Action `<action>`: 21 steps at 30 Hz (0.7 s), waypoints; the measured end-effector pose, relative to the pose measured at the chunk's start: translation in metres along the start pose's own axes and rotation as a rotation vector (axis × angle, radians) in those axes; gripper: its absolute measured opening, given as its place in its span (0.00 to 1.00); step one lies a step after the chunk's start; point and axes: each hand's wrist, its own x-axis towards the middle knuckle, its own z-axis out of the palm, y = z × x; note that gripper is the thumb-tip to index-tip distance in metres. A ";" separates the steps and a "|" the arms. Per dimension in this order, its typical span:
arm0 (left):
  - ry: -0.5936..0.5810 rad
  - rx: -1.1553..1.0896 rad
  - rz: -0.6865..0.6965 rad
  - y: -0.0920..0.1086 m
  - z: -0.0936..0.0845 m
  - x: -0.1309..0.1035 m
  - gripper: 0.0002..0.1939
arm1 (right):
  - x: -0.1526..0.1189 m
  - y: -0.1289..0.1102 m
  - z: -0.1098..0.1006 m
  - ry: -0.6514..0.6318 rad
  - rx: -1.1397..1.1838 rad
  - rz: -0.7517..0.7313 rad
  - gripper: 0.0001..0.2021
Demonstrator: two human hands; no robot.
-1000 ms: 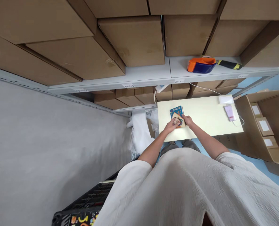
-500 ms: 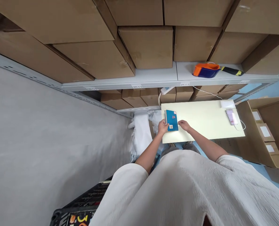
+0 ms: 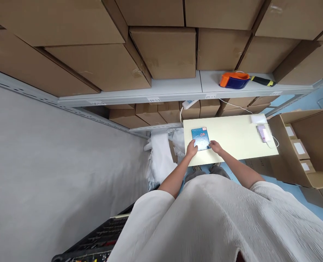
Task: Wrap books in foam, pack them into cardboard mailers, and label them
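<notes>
A blue book (image 3: 200, 138) with a shiny cover and a small pale label at its top corner is over the left part of the pale yellow tabletop (image 3: 232, 140). My left hand (image 3: 192, 148) grips its lower left edge, thumb on the cover. At the lower right edge, my right hand (image 3: 215, 146) pinches the book with its fingertips. The undersides of the fingers are hidden.
Brown cartons (image 3: 162, 52) fill the shelf above. An orange and blue tape dispenser (image 3: 234, 80) and a black-yellow handled tool (image 3: 262, 80) lie on its edge. A blurred phone-like object (image 3: 263, 133) with a cable is at right, beside an open carton (image 3: 283, 145).
The book has turned flatter, so its spine side no longer shows and its cover now catches the light. Both hands have shifted slightly with it, and the right fingers have closed on its edge.
</notes>
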 end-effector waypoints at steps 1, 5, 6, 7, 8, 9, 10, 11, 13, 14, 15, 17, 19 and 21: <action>-0.020 0.037 0.015 0.001 0.001 -0.001 0.33 | -0.001 -0.002 -0.001 0.000 -0.004 0.004 0.26; -0.086 0.225 0.055 0.004 0.002 -0.004 0.35 | -0.006 -0.010 -0.003 -0.005 0.020 0.021 0.27; -0.109 0.264 0.057 0.005 0.003 -0.005 0.37 | -0.007 -0.011 -0.004 -0.006 0.035 0.027 0.27; -0.135 0.297 0.056 0.006 0.004 -0.006 0.39 | -0.008 -0.013 -0.004 -0.009 0.053 0.035 0.28; -0.160 0.325 0.055 0.006 0.004 -0.008 0.43 | -0.009 -0.014 -0.003 -0.012 0.071 0.044 0.29; -0.181 0.347 0.052 0.007 0.005 -0.009 0.46 | -0.009 -0.015 -0.003 -0.012 0.090 0.054 0.30; -0.197 0.362 0.048 0.008 0.006 -0.011 0.50 | -0.009 -0.015 -0.002 -0.007 0.106 0.062 0.31; -0.209 0.371 0.043 0.008 0.006 -0.012 0.53 | -0.009 -0.016 -0.002 0.006 0.119 0.071 0.31; -0.221 0.369 0.020 0.010 0.005 -0.013 0.57 | -0.007 -0.016 0.000 0.036 0.140 0.091 0.28; -0.226 0.361 0.003 0.010 0.003 -0.013 0.58 | -0.006 -0.017 0.001 0.046 0.149 0.104 0.27; -0.231 0.353 -0.015 0.011 0.000 -0.012 0.59 | -0.005 -0.017 0.001 0.047 0.157 0.117 0.25; -0.244 0.341 -0.044 0.012 -0.007 -0.009 0.61 | -0.002 -0.019 0.003 0.029 0.175 0.145 0.23; -0.257 0.335 -0.060 0.013 -0.014 -0.006 0.61 | -0.001 -0.021 0.005 -0.001 0.195 0.175 0.20; -0.265 0.325 -0.066 0.013 -0.019 -0.005 0.60 | -0.002 -0.021 0.008 -0.031 0.220 0.206 0.18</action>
